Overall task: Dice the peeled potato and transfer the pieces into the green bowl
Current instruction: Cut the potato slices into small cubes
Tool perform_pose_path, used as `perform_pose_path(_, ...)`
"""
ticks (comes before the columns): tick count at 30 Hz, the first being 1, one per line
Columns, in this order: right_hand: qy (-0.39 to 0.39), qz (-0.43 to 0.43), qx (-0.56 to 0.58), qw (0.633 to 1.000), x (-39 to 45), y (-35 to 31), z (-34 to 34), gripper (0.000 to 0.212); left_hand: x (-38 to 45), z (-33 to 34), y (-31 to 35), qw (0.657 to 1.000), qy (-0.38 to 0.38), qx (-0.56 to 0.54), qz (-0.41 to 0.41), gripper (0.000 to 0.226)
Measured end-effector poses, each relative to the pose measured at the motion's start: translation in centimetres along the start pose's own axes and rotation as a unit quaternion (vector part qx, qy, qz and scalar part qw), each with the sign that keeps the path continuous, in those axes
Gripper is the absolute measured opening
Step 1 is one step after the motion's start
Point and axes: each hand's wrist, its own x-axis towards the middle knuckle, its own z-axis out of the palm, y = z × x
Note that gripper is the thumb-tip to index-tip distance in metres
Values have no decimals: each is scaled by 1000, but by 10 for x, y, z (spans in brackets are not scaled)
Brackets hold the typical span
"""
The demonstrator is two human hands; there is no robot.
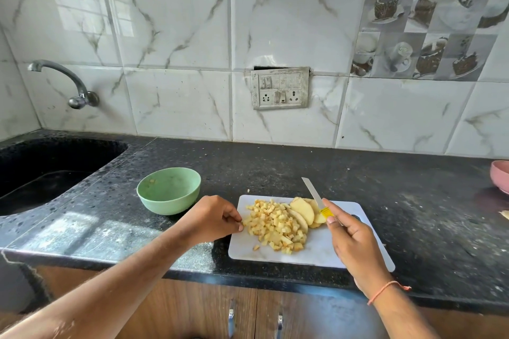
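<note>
**Potato partly diced on board; bowl nearly bare**

Both forearms enter from the bottom edge and reach over the black speckled stone countertop point(275, 162), the largest surface in view, which has a dark sunken sink point(41, 168) at its left end. On it, near the front edge, lies the white rectangular plastic cutting board point(316, 250). Left of the board, just beside it, stands the pale green round bowl point(168, 190), upright, with 1 or 2 small potato bits visible on its inner wall. A pink bowl point(501, 176) is cut off at the right edge.

On the board, the pile of diced yellow potato cubes point(275, 224) covers the left half; several uncut potato slices point(304, 210) lean together just right of the pile, touching it.

Right hand point(355, 239): fingers curled round the yellow handle of the small white-bladed knife point(312, 192), blade pointing up and away, above the slices.

Left hand point(212, 216): fingers curled, fingertips pinched at the left edge of the cube pile; whether a cube is held cannot be told.
</note>
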Motion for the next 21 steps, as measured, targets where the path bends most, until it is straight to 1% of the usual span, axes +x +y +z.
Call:
perform_pose_path(7, 6, 3, 19, 1000, -1, -3, 1, 42, 18, 10, 25, 999, -14, 28, 11, 12)
perform_pose_path(9, 14, 4, 23, 1000, -1, -3, 1, 41, 26, 7, 35, 999, -10, 36, 21, 16)
perform_pose_path(11, 16, 7, 29, 999, 0, -4, 1, 41, 36, 2, 51, 998, 0, 36, 47, 22)
perform_pose_path(13, 13, 8, 42, 999, 0, -4, 1, 40, 44, -6, 70, 996, 4, 40, 82, 22)
perform_pose_path(16, 10, 13, 59, 998, 0, -5, 0, 38, 54, -11, 97, 986, 1, 96, 137, 12)
perform_pose_path(18, 8, 14, 66, 998, 0, -5, -1, 38, 61, -9, 109, 977, -15, 144, 159, 11)
perform_pose_path(20, 9, 15, 71, 997, 0, -5, -1, 38, 69, -4, 118, 963, -57, 180, 192, 13)
perform_pose_path(21, 11, 14, 71, 997, 0, -5, -1, 38, 73, -1, 121, 953, -86, 198, 211, 19)
